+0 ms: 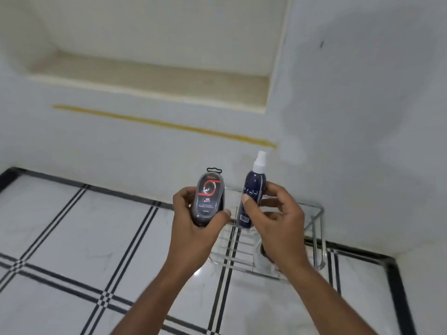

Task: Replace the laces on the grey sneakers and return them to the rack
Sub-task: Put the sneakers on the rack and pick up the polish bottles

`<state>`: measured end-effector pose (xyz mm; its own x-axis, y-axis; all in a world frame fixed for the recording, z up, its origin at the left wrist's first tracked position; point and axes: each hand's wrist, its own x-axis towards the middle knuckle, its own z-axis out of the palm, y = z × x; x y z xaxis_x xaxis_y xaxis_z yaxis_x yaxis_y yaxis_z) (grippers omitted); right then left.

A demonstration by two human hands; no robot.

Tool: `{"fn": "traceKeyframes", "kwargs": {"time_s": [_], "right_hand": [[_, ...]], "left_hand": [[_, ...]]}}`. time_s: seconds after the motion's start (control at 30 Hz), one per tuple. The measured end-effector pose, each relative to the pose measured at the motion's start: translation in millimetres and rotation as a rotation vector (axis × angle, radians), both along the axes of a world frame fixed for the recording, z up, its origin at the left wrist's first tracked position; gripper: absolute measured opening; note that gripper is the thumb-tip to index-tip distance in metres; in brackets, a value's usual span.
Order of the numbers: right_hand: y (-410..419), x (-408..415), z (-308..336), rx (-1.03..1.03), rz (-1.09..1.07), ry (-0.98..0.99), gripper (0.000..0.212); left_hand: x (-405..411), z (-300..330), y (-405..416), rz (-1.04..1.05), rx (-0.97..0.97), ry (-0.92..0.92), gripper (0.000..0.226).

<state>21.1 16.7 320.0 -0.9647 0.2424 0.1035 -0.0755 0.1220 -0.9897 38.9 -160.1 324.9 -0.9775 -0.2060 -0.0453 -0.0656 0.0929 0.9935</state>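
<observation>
A left hand (196,221) grips a black shoe-polish sponge case (210,199). The right hand (280,221) pinches a blue spray bottle (252,201) above a wire rack (312,228) in the floor's corner.

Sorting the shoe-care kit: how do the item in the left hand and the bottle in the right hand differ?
The shoe-shine sponge case in the left hand is a squat oval with a clear lid, a red-and-black label and a hang tab; the spray bottle in the right hand is a slim navy cylinder with a white nozzle. The bottle stands taller than the case. Both are dark, held upright above the wire rack.
</observation>
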Motion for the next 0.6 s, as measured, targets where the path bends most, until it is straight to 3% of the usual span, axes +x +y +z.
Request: {"fn": "traceKeyframes", "kwargs": {"time_s": [0.13,0.3,0.43,0.6], "right_hand": [[-6,-55,89,0.121,-0.062,0.017,0.034],[-19,-139,144,0.202,-0.12,0.037,0.035],[-32,-213,153,0.335,-0.186,0.012,0.035],[-35,-284,131,0.48,-0.281,-0.021,0.032]], "left_hand": [[-51,77,-6,0.033,-0.143,0.047,0.06],[-147,116,-16,0.095,-0.32,0.148,0.053],[-241,118,-11,0.018,-0.396,0.135,0.042],[-330,97,1,-0.034,-0.468,0.115,0.05]]}}
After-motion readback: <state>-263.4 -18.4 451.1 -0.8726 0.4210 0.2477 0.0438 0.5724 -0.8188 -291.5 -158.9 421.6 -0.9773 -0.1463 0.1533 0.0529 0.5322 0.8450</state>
